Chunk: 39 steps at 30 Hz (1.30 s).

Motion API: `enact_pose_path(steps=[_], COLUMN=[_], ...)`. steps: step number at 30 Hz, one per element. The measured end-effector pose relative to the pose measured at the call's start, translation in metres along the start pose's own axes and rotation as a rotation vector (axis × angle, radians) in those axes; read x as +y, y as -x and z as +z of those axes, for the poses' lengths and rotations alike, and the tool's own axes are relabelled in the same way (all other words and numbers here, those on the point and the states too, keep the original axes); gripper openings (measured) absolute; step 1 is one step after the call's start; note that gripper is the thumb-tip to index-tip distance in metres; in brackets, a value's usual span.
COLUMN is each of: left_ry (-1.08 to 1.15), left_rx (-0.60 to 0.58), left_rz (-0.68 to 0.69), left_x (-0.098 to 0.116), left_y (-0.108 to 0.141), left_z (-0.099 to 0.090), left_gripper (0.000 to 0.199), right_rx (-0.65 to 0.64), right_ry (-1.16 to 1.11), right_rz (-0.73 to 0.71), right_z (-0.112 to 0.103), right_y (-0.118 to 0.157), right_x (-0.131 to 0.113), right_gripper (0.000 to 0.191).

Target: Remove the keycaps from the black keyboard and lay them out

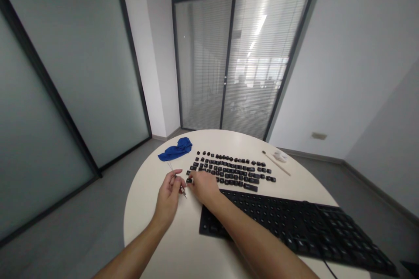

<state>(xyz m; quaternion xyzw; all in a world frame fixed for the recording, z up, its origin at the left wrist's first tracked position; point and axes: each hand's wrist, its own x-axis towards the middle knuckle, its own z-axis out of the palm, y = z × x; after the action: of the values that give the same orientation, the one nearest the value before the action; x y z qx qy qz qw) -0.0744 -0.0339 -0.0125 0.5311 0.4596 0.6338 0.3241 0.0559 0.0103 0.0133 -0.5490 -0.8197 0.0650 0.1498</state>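
Observation:
My left hand is closed around a thin wire keycap puller. Its metal end sticks out below my fingers and its fine wires point up toward the cloth. Just to the right, my right hand reaches across to the left end of the keycap rows, fingers curled at a black keycap. Beyond it, several rows of loose black keycaps lie on the table, partly covered by my right hand. The black keyboard lies under my right forearm, bare of caps over much of its left part.
A crumpled blue cloth lies at the table's far left. A thin-handled brush and a small white item are at the far right. The round white table has a curved edge; the keyboard cable runs toward me.

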Motion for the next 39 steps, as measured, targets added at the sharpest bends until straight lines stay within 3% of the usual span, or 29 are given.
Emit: enact_pose_path(steps=[16,26,30,34,39], left_ry=[-0.043,0.05,0.094,0.126,0.064], left_rx=[-0.054,-0.108,-0.225,-0.401,-0.488], left_rz=[-0.027,-0.055,-0.08,-0.082,-0.098], left_x=[-0.009,-0.007,-0.005,0.0,0.003], left_y=[0.001,0.004,0.01,0.022,0.03], left_z=[-0.003,0.0,0.003,0.012,0.025], left_gripper=[0.032,0.029,0.024,0.021,0.023], right_rx=[0.02,0.033,0.029,0.015,-0.132], right_ry=[-0.004,-0.035,-0.089,-0.16,-0.24], right_rz=[0.034,0.026,-0.027,-0.111,-0.263], right_z=[0.009,0.0,-0.026,-0.057,-0.07], right_y=[0.001,0.0,0.011,0.039,0.081], right_x=[-0.003,0.001,0.02,0.052,0.086], right_gripper=[0.037,0.029,0.02,0.016,0.012])
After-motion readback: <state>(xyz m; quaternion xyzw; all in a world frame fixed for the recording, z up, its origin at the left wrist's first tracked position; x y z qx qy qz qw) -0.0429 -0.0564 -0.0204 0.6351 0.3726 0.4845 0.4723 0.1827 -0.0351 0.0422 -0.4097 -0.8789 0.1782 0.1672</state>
